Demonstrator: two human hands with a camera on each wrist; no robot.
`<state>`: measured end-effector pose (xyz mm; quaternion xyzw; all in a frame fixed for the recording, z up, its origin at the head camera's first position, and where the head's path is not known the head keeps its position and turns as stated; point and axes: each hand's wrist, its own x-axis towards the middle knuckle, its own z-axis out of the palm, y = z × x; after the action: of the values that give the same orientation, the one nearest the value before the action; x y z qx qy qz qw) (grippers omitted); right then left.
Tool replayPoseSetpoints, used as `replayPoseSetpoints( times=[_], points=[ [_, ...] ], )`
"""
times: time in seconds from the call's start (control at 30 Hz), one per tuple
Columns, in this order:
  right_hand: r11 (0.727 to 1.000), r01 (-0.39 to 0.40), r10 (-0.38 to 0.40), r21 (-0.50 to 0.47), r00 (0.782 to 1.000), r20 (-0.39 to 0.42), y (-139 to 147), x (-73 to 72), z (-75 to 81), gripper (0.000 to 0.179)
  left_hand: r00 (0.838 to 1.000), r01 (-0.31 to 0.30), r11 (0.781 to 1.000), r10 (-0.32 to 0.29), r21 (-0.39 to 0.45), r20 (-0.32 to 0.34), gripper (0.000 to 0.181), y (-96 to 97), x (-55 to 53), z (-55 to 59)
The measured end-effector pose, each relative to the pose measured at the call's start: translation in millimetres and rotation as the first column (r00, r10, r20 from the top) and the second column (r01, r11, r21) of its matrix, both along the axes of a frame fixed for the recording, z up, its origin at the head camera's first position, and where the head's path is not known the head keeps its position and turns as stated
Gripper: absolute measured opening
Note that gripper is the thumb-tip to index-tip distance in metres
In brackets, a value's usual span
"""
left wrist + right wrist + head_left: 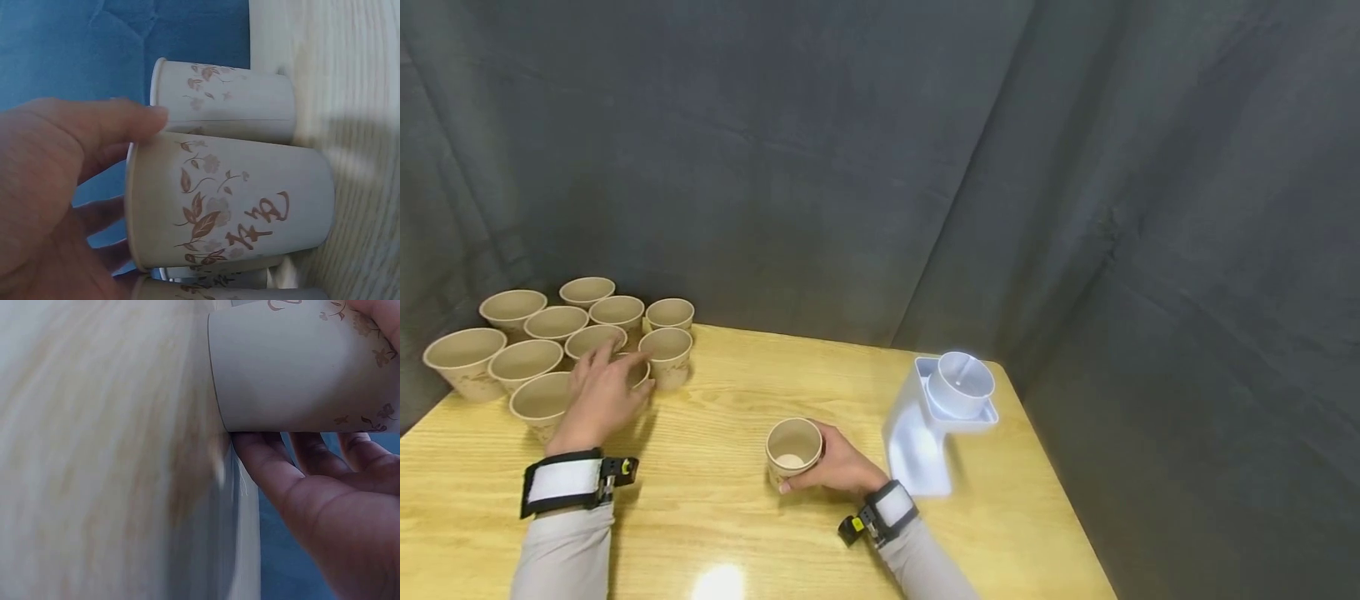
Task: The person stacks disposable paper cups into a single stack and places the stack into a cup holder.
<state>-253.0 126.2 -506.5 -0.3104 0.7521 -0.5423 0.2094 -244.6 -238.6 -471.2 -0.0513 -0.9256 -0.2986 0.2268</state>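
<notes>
My left hand [601, 398] reaches over a paper cup [231, 200] at the near right of a group of several beige paper cups. Its thumb is right at the rim, with the fingers spread on the rim's far side, their tips partly hidden. This cup is upright and printed with brown leaves and flowers. My right hand [841, 462] grips another paper cup [794, 446], thumb on the near side and fingers around the other. That cup is upright, close over the table, with its mouth facing up.
More paper cups [466, 350] stand close together at the table's left back. A white plastic stand [917, 454] with a round white cup-like part [961, 387] on top is right of my right hand. Grey curtains [775, 167] hang behind the wooden table [737, 375].
</notes>
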Motion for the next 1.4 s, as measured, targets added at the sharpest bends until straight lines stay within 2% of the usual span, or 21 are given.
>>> replayPoseSetpoints(
  times=[0.17,0.4,0.67,0.9,1.2,1.4],
  points=[
    [1.0,-0.008,0.008,-0.025,1.0,-0.007,1,-1.7,0.6,0.075,1.0,0.013,1.0,-0.013,-0.027,0.013,0.042,0.2,-1.5,3.7],
    [1.0,-0.004,0.004,-0.016,1.0,0.001,-1,-1.3,-0.3,0.076,0.994,0.005,1.0,-0.003,-0.016,0.114,0.044,-0.2,1.8,5.9],
    [1.0,-0.005,0.005,-0.012,1.0,-0.001,0,-3.0,0.6,0.076,0.991,0.031,0.999,-0.026,-0.036,0.131,0.046,-0.5,2.5,12.7],
    [1.0,-0.005,0.005,-0.007,1.0,0.003,1,-1.9,-0.9,0.076,0.982,0.065,0.997,-0.058,-0.036,0.179,0.051,0.9,7.5,18.2],
    [1.0,-0.008,0.008,-0.02,1.0,0.002,1,-2.4,-0.9,0.077,0.974,0.06,0.998,-0.053,-0.027,0.22,0.064,2.5,11.0,24.4],
    [1.0,-0.005,0.005,-0.028,1.0,0.014,1,-1.5,-2.3,0.077,0.974,0.058,0.998,-0.049,-0.033,0.221,0.059,3.6,12.6,24.2]
  ],
)
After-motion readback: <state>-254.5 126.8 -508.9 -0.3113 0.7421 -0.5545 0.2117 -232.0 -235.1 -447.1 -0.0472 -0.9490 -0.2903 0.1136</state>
